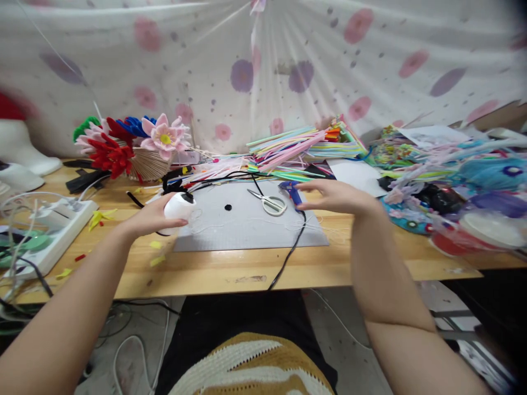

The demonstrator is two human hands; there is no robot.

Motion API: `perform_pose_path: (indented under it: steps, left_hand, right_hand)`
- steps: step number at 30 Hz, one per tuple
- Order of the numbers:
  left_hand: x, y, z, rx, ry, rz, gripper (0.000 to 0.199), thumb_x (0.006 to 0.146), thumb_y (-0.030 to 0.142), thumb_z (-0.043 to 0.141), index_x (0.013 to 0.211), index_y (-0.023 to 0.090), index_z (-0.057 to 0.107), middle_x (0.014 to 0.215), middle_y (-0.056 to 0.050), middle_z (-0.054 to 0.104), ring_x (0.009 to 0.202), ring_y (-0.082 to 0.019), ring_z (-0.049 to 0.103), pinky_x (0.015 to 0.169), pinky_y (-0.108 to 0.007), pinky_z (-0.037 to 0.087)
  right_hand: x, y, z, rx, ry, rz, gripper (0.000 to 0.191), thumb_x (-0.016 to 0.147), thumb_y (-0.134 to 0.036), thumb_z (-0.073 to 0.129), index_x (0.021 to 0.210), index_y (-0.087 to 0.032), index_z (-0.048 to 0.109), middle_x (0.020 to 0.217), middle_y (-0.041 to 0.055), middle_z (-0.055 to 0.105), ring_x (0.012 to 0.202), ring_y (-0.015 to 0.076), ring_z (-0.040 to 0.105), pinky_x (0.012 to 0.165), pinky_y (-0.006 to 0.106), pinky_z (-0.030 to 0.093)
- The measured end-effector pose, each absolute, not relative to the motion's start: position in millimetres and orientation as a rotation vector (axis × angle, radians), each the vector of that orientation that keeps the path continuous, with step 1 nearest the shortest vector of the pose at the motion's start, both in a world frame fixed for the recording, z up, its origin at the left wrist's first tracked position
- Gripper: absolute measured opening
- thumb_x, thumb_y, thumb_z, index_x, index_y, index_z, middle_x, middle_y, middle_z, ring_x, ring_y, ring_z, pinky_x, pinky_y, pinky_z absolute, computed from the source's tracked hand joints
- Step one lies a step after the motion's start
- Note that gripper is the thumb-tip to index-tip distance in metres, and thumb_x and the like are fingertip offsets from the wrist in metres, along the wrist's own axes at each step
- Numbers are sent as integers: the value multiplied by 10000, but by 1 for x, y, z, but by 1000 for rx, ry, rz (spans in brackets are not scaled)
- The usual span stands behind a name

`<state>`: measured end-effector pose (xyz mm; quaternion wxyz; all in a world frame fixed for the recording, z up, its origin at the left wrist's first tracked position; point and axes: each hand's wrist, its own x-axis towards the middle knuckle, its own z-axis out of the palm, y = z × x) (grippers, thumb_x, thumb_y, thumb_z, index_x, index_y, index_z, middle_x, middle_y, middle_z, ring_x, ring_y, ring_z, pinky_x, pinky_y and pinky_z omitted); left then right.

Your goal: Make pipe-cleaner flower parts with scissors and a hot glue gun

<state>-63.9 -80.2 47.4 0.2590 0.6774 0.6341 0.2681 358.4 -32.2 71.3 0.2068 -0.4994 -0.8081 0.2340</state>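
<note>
My left hand (154, 215) is wrapped around a smooth white rounded piece (176, 206) with a black patch on its upper right side, held over the left edge of a grey board (206, 238). At the board's right side, the thumb and fingertips of my right hand (329, 196) are at the handle of a blue glue gun (291, 192). Its nozzle points left and its black cord (288, 257) runs off the table's front edge. Scissors (272, 204) with pale handles lie left of the glue gun. A small black disc (228, 207) rests mid-board.
Fuzzy flowers (135, 142) stand at the back left, near a white power strip (61, 236). Bundles of pastel pipe cleaners (288, 148) lie behind the board. Bagged craft supplies (473, 186) crowd the right side. Yellow scraps (99, 218) lie on the wooden table (206, 274).
</note>
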Motion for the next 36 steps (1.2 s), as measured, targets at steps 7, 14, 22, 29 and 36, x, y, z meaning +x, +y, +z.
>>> perform_pose_path:
  steps: [7, 14, 22, 29, 36]
  left_hand:
    - [-32, -72, 54, 1789, 1560, 822, 698, 483, 442, 733, 1106, 185, 550, 1012, -59, 633, 951, -260, 573, 808, -345, 470]
    - [-35, -78, 55, 1355, 1281, 1091, 535, 476, 377, 729, 939, 153, 583, 872, -89, 636, 768, -225, 600, 690, -354, 494]
    - [-77, -89, 47, 1766, 1712, 654, 728, 482, 461, 726, 1133, 205, 526, 1085, -75, 611, 976, -266, 575, 803, -354, 478]
    - [-75, -87, 32, 1974, 1528, 98, 694, 567, 498, 631, 1191, 207, 544, 1068, -91, 627, 984, -272, 571, 837, -348, 453]
    - [-114, -94, 40, 1780, 1667, 363, 621, 580, 511, 630, 1120, 206, 599, 975, -64, 673, 956, -297, 576, 806, -354, 465]
  right_hand:
    - [179, -30, -1, -852, -1929, 1736, 1054, 525, -295, 790, 1405, -239, 214, 1377, 133, 393, 1201, 246, 439, 775, 314, 513]
    - [133, -43, -33, -519, -1625, 2233, 681, 556, -251, 764, 1163, -224, 457, 819, -16, 570, 641, 67, 513, 485, 152, 393]
    - [220, -4, 0, -640, -1569, 1932, 402, 691, -445, 662, 627, -175, 371, 491, -112, 209, 403, 15, 136, 382, 168, 78]
    - [257, 10, 37, -621, -1230, 1569, 486, 609, -396, 743, 588, -189, 303, 436, -127, 178, 368, 16, 110, 350, 160, 65]
    - [298, 15, 55, -710, -766, 1074, 489, 689, -352, 671, 574, -196, 222, 413, -133, 128, 316, 27, 119, 313, 171, 83]
